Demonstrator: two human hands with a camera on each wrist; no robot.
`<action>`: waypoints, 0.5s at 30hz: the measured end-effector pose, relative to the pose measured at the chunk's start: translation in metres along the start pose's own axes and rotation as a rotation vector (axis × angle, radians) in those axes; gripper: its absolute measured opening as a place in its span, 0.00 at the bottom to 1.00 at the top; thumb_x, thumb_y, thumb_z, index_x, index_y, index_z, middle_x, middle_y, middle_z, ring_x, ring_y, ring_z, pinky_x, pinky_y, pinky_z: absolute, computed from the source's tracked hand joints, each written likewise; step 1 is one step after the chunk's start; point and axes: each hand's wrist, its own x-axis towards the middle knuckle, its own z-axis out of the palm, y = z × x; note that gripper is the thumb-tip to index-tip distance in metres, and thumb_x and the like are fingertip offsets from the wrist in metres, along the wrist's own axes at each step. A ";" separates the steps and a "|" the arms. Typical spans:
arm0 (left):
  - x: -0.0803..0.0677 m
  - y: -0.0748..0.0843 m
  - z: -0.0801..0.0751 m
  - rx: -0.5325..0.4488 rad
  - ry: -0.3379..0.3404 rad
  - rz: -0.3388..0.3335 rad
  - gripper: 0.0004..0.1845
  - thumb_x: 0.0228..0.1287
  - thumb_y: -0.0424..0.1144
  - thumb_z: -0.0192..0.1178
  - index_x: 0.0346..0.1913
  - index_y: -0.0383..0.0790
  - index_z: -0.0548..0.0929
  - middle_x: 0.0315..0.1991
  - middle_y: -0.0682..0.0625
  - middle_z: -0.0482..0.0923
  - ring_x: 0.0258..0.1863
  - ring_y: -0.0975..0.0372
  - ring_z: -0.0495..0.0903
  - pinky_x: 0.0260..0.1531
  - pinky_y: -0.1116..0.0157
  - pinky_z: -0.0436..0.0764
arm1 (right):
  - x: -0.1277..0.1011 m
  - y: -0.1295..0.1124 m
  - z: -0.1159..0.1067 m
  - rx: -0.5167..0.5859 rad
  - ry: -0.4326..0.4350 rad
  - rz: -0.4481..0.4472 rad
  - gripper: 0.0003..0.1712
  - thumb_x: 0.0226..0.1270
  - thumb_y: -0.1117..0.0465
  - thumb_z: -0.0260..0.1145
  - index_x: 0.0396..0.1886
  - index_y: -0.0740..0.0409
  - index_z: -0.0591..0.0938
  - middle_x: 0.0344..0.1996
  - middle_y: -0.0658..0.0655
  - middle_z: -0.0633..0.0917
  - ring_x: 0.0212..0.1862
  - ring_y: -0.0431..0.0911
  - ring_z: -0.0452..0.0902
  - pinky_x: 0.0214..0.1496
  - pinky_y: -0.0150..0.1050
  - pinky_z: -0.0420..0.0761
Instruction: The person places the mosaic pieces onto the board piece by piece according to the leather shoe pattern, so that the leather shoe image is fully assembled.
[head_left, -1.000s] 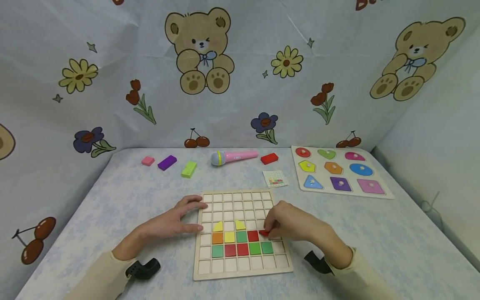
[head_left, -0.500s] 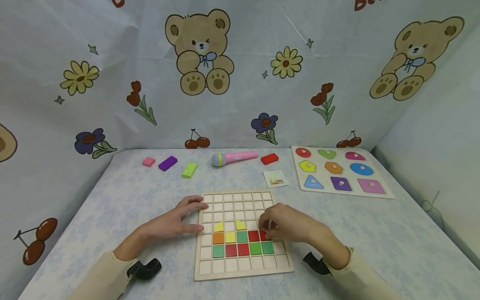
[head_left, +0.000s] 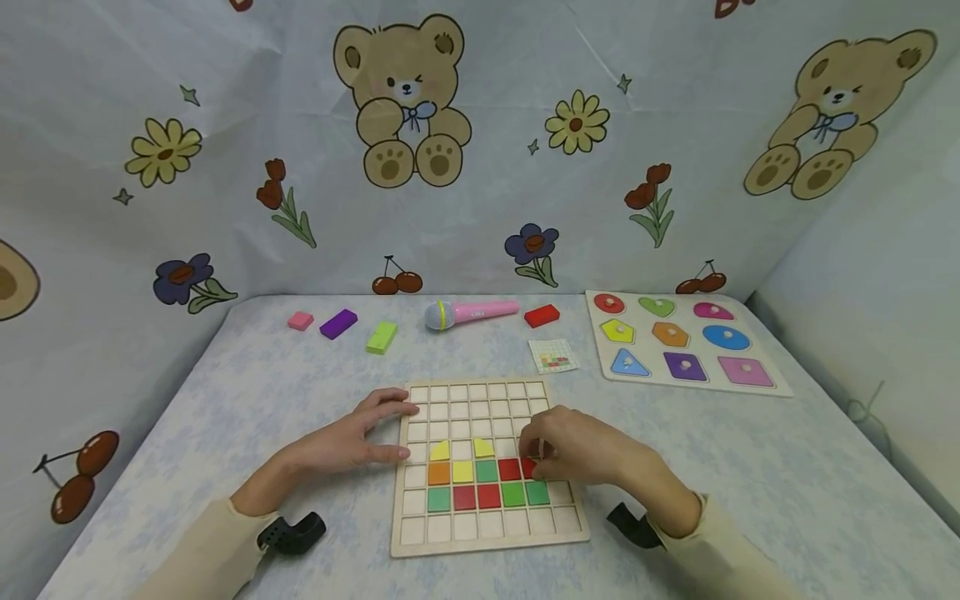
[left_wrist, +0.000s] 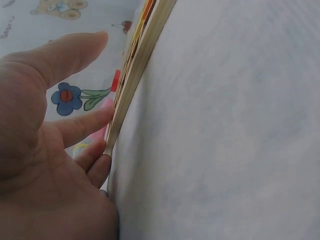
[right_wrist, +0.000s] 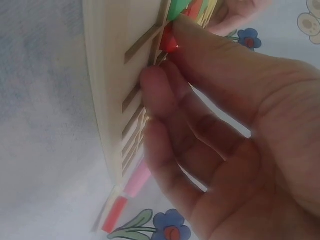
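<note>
A wooden grid board (head_left: 491,525) lies on the table in the head view, with square tiles in two rows and two yellow cut-corner tiles (head_left: 439,451) above them. My right hand (head_left: 581,446) is over the board's right side. Its thumb and fingertips pinch a red tile (right_wrist: 169,42), which sits at a cell beside another red tile (head_left: 509,469); the hand covers part of it. My left hand (head_left: 352,442) rests at the board's left edge with fingers spread. In the left wrist view its fingertips touch the wooden side (left_wrist: 131,87).
Behind the board lie a small pattern card (head_left: 553,356), a pink microphone (head_left: 480,311), a red block (head_left: 542,316), a green block (head_left: 382,338), a purple block (head_left: 338,324) and a pink block (head_left: 301,321). A shape puzzle board (head_left: 652,367) is at the back right.
The red tile, tilted in my right fingers a second ago, now lies flat at the cell right of the other red tile. My left hand keeps its place on the edge.
</note>
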 end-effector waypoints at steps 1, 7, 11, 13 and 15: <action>0.000 0.000 0.000 -0.001 0.001 -0.001 0.35 0.66 0.50 0.67 0.72 0.46 0.69 0.78 0.46 0.47 0.77 0.46 0.47 0.70 0.37 0.54 | 0.000 0.000 0.000 -0.002 0.000 0.005 0.06 0.61 0.63 0.74 0.36 0.50 0.87 0.29 0.42 0.82 0.33 0.35 0.74 0.37 0.31 0.77; -0.001 0.002 0.000 -0.009 0.005 -0.002 0.34 0.66 0.49 0.67 0.72 0.46 0.69 0.78 0.45 0.47 0.77 0.46 0.47 0.70 0.36 0.54 | 0.000 -0.003 0.001 -0.002 -0.011 0.026 0.08 0.61 0.62 0.74 0.39 0.49 0.86 0.30 0.42 0.82 0.33 0.37 0.74 0.37 0.31 0.77; -0.001 0.002 0.000 -0.014 0.006 -0.002 0.34 0.66 0.49 0.67 0.72 0.46 0.69 0.78 0.45 0.47 0.77 0.45 0.47 0.70 0.36 0.53 | 0.000 -0.004 0.002 -0.001 -0.015 0.035 0.08 0.61 0.62 0.74 0.39 0.48 0.86 0.30 0.42 0.81 0.33 0.38 0.74 0.37 0.31 0.76; 0.000 0.001 0.000 -0.018 0.005 0.000 0.34 0.66 0.49 0.67 0.72 0.45 0.69 0.78 0.45 0.47 0.77 0.45 0.47 0.70 0.36 0.53 | 0.001 -0.004 0.003 -0.003 -0.017 0.038 0.07 0.62 0.62 0.74 0.38 0.48 0.85 0.30 0.42 0.81 0.33 0.38 0.74 0.37 0.31 0.76; 0.000 -0.001 0.001 -0.017 0.004 0.003 0.34 0.66 0.49 0.67 0.72 0.45 0.69 0.78 0.44 0.47 0.77 0.45 0.47 0.70 0.36 0.53 | 0.001 -0.004 0.003 -0.001 -0.021 0.037 0.07 0.62 0.61 0.74 0.38 0.47 0.85 0.30 0.42 0.81 0.33 0.37 0.73 0.37 0.30 0.76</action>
